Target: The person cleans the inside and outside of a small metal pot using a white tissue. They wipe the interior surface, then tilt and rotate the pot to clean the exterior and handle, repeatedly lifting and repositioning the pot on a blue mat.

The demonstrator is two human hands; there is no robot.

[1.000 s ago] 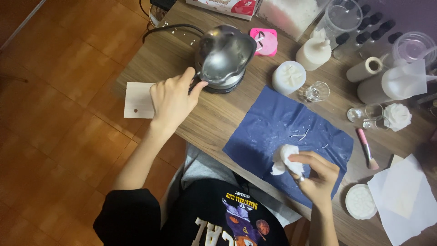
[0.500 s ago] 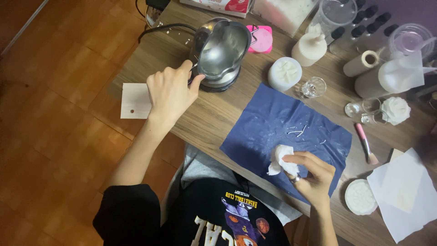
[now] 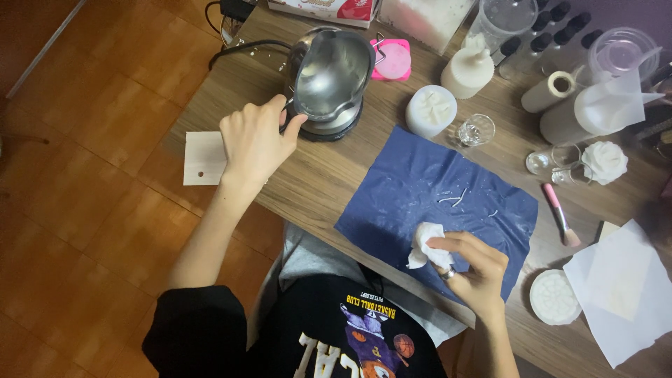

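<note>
- Two hands apart, both busy; left hand [image 3: 253, 142] clamped on the handle side of the tilted steel pot [image 3: 329, 77], just left of the blue sheet [image 3: 434, 203]; right hand [image 3: 470, 264] pinching a white wad [image 3: 424, 245] on the sheet's near edge
- Judgement: tilt slowly, steady the base; keep the wad near
- Beyond the sheet: white candle [image 3: 430, 110], small glass [image 3: 476, 129], pink brush [image 3: 558, 213] crowd the path

Wooden table [image 3: 315, 175] — blue cloth [image 3: 434, 189], metal pot [image 3: 329, 80], white candles [image 3: 430, 110]
</note>
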